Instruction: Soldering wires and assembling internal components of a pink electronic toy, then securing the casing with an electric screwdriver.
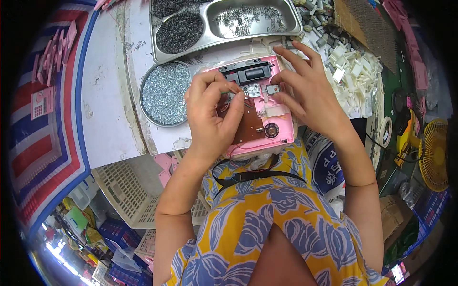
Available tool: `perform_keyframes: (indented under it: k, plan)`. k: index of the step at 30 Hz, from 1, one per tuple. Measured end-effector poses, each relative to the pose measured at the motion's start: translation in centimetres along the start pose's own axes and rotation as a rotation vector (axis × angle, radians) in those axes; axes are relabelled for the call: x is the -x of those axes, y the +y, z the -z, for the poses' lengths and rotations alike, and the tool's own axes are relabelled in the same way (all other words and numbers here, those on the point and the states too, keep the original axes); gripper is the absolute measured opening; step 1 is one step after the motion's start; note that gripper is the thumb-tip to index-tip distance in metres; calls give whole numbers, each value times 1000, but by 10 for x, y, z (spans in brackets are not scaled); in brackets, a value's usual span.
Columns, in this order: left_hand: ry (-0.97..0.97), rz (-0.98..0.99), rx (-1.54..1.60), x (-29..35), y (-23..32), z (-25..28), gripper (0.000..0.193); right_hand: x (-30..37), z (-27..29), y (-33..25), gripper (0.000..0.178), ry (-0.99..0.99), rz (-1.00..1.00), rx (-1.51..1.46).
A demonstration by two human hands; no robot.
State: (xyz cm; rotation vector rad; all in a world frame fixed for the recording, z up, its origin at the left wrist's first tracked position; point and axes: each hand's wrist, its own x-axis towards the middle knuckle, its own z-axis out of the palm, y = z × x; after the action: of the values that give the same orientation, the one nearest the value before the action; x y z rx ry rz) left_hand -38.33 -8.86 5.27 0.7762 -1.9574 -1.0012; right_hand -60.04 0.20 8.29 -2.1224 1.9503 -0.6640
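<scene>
A shallow pink plastic housing (282,138) lies between the two hands, its inner side up. Fitted in it, past the left fingertips, is a long black plastic mechanism (253,74); under the left thumb and reaching toward the right hand is a flat brown circuit board (248,126). A round black disc with a metallic centre (271,130) sits below the right fingertips, and a pale translucent plastic piece (275,111) just above that disc.

The left hand (210,107) is closed into a pinch at thin red and green wires (226,93) — what lies between its fingertips is too small to tell. The right hand (317,88) is open, fingers curved and spread, the thumb and one finger beside a small grey metal block (273,89); whether they touch it I cannot tell.

Left of the left hand stands a round metal dish (165,125) full of small silver screws (165,93). Beyond both hands is a stainless-steel compartment tray (231,41) with dark coiled springs (179,32). Right of the right hand spreads a heap of white plastic parts (350,71) — and below the left forearm, a beige slatted plastic crate (126,190).
</scene>
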Motion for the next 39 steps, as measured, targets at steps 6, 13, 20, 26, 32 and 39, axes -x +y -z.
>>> perform_keyframes:
  k: [6, 13, 20, 26, 32, 39]
  plan:
    - [-208, 107, 58, -28, 15, 10, 9, -7, -3, -21, 22, 150, 53, -63]
    - [-261, 20, -31, -25, 20, 12, 19, -12, -27, -19, 16, 188, 81, -199]
    - [-267, -123, -409, -10, 22, 0, 24, 3, -25, -19, 16, 242, -1, -259]
    - [-173, -166, -284, -7, 11, 0, 14, 4, -24, -17, 16, 267, 11, -227]
    - [-297, -359, -401, 12, 13, 20, 15, 2, -15, -24, 17, 295, 112, -68]
    - [135, -152, -445, 24, 20, 4, 52, 19, -13, -35, 13, 195, -190, -452]
